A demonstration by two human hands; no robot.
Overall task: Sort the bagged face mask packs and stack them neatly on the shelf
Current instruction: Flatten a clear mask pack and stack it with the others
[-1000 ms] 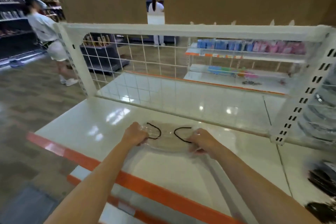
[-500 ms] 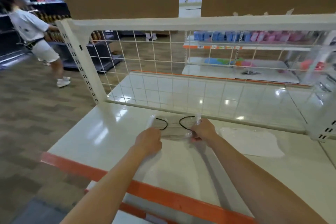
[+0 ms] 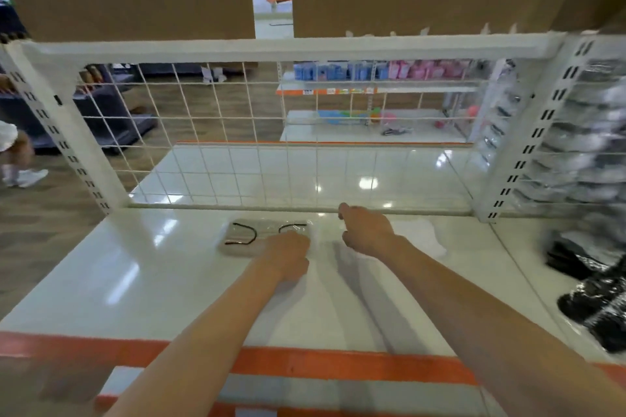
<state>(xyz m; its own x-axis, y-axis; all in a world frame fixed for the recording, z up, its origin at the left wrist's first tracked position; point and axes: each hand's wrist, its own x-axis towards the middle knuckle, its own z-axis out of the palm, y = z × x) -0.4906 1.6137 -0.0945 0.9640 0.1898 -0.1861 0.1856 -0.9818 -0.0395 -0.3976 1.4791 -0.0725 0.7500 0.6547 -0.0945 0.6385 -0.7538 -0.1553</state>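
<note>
Left hand (image 3: 288,252) rests on the near right corner of a bagged mask pack (image 3: 262,236) lying flat on the white shelf (image 3: 142,267).
Its fingers are hidden, so its grip cannot be told. Right hand (image 3: 367,230) hovers just right of the pack, loosely curled, holding nothing, near the wire grid (image 3: 237,145).
</note>
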